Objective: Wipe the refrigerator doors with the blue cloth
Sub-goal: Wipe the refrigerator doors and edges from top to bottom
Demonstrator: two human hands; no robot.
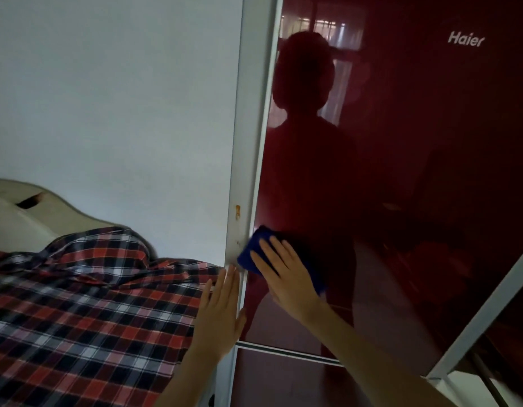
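Currently right hand [286,277] lies flat on the blue cloth [254,249], grip spread, fingers straight, pressing it to the red refrigerator door [401,171] low near its left edge. Left hand [219,315] grip also spread, palm against the fridge's white side edge [242,171]. Plaid blanket [78,289] at left.

Left hand [222,314] flat, fingers straight and together, pointing up. Right hand [286,277] flat, fingers spread.
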